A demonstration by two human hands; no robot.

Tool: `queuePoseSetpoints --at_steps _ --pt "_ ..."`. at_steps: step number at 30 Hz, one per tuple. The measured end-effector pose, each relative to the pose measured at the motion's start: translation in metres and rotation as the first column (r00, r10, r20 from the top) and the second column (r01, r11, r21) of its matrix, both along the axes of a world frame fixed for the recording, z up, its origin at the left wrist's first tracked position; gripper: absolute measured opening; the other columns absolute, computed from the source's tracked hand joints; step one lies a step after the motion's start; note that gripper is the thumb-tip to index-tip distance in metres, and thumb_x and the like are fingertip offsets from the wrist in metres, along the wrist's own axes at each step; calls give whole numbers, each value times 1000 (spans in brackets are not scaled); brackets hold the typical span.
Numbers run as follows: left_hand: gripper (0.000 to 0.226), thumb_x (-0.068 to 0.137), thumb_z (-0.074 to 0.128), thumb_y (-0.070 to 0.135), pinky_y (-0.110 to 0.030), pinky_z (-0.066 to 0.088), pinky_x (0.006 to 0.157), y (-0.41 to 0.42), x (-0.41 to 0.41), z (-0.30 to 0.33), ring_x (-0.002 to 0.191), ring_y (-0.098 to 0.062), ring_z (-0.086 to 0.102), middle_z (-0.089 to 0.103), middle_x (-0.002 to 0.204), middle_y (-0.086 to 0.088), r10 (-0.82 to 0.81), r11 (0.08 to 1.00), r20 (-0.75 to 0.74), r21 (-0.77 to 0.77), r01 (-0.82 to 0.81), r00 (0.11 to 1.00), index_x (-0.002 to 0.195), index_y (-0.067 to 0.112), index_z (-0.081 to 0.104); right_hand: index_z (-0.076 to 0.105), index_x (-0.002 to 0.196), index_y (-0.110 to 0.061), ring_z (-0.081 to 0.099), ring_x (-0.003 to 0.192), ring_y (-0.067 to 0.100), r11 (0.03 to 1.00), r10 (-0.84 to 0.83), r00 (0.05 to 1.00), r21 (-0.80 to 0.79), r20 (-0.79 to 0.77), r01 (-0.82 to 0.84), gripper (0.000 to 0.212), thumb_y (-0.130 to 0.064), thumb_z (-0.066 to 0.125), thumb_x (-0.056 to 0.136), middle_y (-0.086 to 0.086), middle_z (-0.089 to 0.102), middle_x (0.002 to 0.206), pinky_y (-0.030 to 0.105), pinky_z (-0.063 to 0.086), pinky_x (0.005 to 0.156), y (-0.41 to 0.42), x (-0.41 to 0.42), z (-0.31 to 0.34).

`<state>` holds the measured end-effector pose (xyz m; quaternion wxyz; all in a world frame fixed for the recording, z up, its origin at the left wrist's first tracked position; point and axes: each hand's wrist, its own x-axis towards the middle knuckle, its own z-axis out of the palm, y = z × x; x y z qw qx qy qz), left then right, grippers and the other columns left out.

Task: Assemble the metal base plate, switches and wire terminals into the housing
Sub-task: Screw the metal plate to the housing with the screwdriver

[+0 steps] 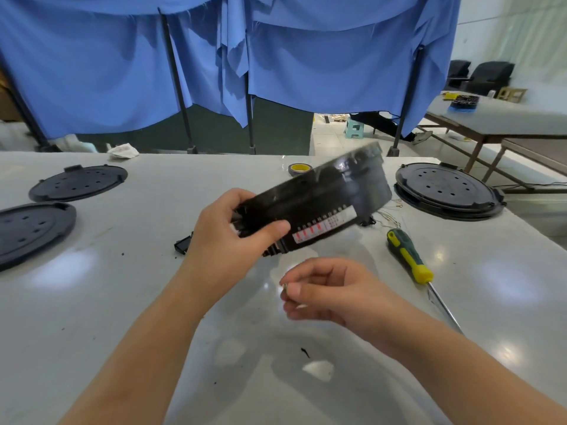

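the left hand is gripping the black housing by its near end, holding it tilted in the air over the middle of the table. the right hand is pinching a small metal piece, probably a screw or terminal, too small to tell. doing this well likely means steadying the housing first, since it is blurring, then lining the piece up with its seat before pressing. the housing is looking dark, glossy and long, carrying a white label with red marks. a screwdriver is lying towards the right edge.
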<state>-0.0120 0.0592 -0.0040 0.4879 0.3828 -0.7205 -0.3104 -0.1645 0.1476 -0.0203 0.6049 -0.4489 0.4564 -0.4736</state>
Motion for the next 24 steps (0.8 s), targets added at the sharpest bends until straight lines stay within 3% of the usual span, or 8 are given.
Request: queuePoseSetpoints --at_steps 5,9,12,14,21,24 --pt "27 63 83 33 -26 52 65 -2 -2 -2 74 -12 68 72 78 7 62 986 -218 166 -26 974 84 25 68 77 79 -11 71 72 19 937 -287 953 -178 96 300 17 -16 74 64 13 74 79 22 56 67 -4 -9 4" --pt "19 68 83 25 -20 53 60 2 -5 -3 71 -11 70 73 77 6 80 982 -279 187 -28 957 82 25 69 77 77 -13 72 73 20 863 -407 898 -251 166 438 18 -21 77 61 13 74 80 23 55 68 -6 -16 6" --pt "19 71 84 21 -11 49 56 8 -11 -6 65 -2 66 71 73 11 76 987 -289 156 -31 954 80 25 68 77 76 -14 73 76 21 852 -430 889 -255 158 458 6 -10 75 72 12 75 81 22 56 69 -7 -18 7" --pt "19 71 83 21 -8 47 54 11 -14 -7 65 1 65 71 72 13 74 989 -292 143 -33 954 81 26 67 77 75 -14 73 76 21 847 -446 882 -247 150 470 12 -3 72 77 13 75 81 21 56 68 -7 -19 8" --pt "19 70 83 23 -6 45 52 13 -16 -7 62 5 62 69 69 17 76 992 -285 122 -43 956 80 26 67 78 76 -14 73 76 21 852 -454 880 -219 143 475 11 -5 72 78 13 75 82 21 56 68 -7 -20 8" --pt "20 69 84 25 -6 44 52 14 -18 -8 61 5 61 68 68 19 85 991 -270 123 -53 959 79 28 67 78 76 -15 73 75 20 856 -456 875 -189 164 481 9 -16 76 68 12 75 82 20 56 67 -7 -20 7"
